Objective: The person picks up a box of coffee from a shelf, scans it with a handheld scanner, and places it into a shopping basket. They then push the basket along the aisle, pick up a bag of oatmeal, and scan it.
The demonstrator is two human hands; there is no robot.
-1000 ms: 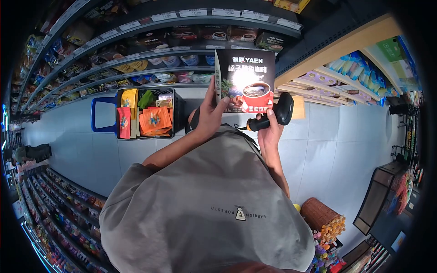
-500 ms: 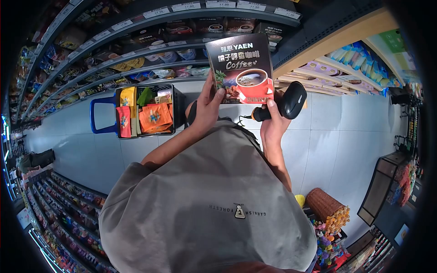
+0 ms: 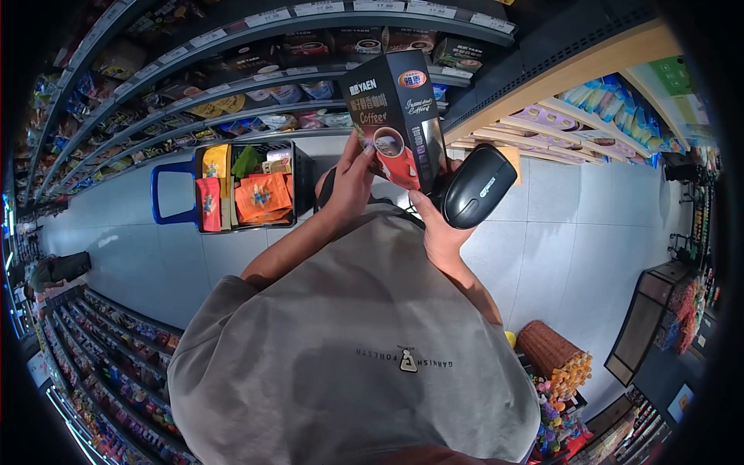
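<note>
A dark coffee box with a red cup printed on its front is held up before my chest, turned so its narrow side faces me too. My left hand is closed on the box's left edge, thumb over the front. My right hand is closed around a black barcode scanner, its grip mostly hidden behind the hand and box. The right thumb touches the box's lower corner.
A basket with a blue handle stands on the floor at left, holding orange, red and yellow packets. Shelves of boxes and bags run ahead. A wicker basket is at lower right.
The coffee box has been turned from its front to show its narrow side. The scanner has rotated, its broad top now showing, and my right hand has shifted slightly left and toward me.
</note>
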